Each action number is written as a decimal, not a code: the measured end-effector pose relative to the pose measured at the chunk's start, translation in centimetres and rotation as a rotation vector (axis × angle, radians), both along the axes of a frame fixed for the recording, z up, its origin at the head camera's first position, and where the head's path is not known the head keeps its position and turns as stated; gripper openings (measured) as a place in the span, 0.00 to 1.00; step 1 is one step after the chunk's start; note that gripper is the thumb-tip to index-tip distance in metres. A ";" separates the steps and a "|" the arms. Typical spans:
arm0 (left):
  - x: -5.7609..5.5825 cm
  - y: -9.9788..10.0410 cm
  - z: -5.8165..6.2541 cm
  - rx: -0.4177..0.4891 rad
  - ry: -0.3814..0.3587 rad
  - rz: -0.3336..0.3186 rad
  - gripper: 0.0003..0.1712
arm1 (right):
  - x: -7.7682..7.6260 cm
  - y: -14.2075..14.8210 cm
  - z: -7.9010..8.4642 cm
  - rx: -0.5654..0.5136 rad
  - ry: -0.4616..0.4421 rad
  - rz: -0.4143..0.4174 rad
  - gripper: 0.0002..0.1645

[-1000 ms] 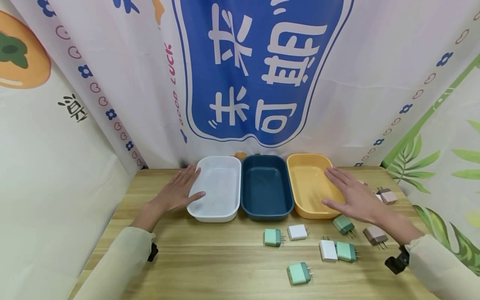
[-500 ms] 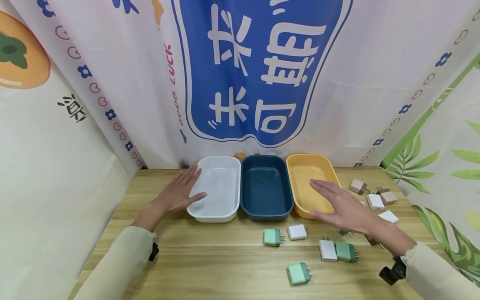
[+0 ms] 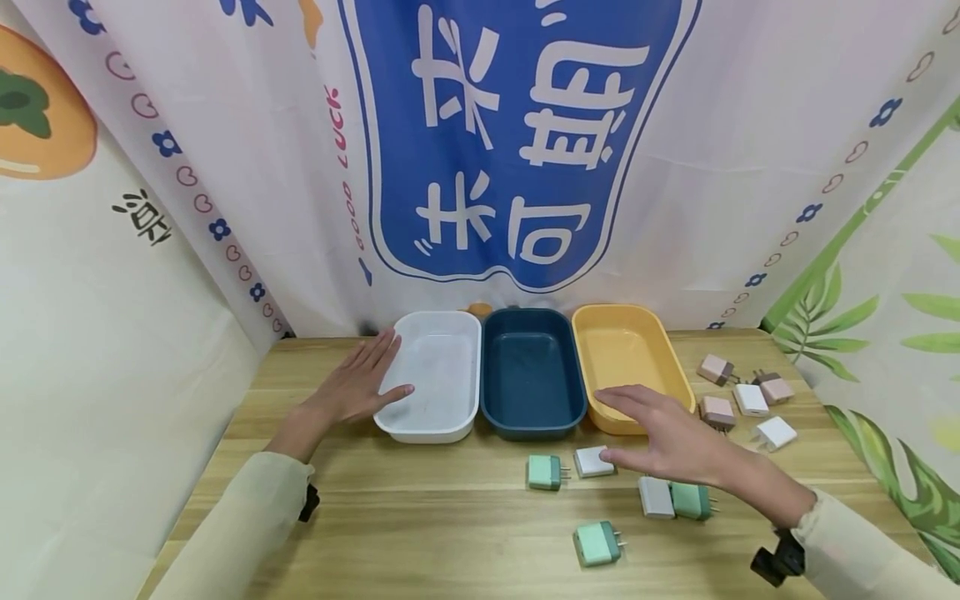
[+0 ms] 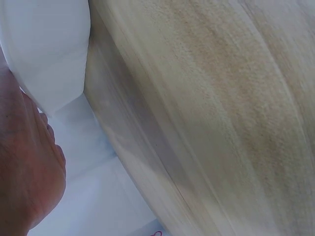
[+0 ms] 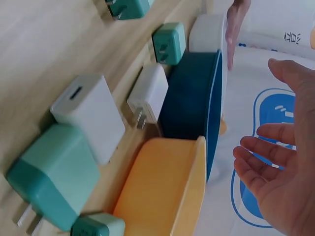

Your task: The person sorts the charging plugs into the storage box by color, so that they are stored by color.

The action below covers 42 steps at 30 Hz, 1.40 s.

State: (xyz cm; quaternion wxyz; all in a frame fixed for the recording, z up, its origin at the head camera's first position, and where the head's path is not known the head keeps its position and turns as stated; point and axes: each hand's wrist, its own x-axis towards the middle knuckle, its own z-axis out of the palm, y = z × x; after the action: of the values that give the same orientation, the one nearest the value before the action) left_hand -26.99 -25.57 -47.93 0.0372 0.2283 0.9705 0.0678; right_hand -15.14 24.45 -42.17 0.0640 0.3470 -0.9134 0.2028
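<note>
My left hand [image 3: 356, 383] lies with straight fingers at the left rim of a white tray [image 3: 435, 375], thumb over its edge. In the left wrist view its palm side [image 4: 34, 162] shows beside the tray's wall. My right hand [image 3: 667, 433] hovers, fingers relaxed and holding nothing, over the front of a yellow tray [image 3: 626, 350]. Its thumb tip overlaps a white charger plug [image 3: 591, 462] in the head view. Close by are a green plug [image 3: 543, 472], another white plug [image 3: 656, 497] and a second green plug [image 3: 690, 500]. One more green plug [image 5: 101, 225] is hidden under the hand in the head view.
A dark blue tray [image 3: 532, 367] stands between the white and yellow ones. Nearer the front lies another green plug [image 3: 597, 543]. At the right, several pink and white plugs, including a pink one [image 3: 717, 412], lie on the wooden table [image 3: 420, 533]. A printed curtain [image 3: 300, 167] hangs behind.
My right hand has moved left and toward the front, from the yellow tray's right side to its front edge, uncovering the plugs at the right. The left hand stays put.
</note>
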 end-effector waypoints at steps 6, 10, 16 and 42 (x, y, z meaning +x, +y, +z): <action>-0.1 0.0 0.0 -0.008 0.004 0.003 0.60 | 0.7 -0.7 -0.4 -0.063 0.004 0.028 0.41; -0.1 0.0 0.0 -0.011 0.003 0.004 0.60 | 1.1 -1.2 -1.0 -0.077 0.013 0.063 0.38; -0.1 0.1 0.0 -0.006 -0.005 0.009 0.60 | 1.6 -2.0 -1.9 -0.079 -0.023 0.091 0.36; 0.0 0.0 -0.3 -0.015 0.004 0.011 0.62 | 2.2 -5.8 -7.1 -0.180 -0.099 0.071 0.36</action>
State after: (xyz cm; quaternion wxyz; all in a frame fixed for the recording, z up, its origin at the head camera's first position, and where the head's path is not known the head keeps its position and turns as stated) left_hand -27.01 -25.61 -48.26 0.0367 0.2231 0.9722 0.0603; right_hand -12.95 18.63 -49.25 0.0427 0.3614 -0.8807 0.3031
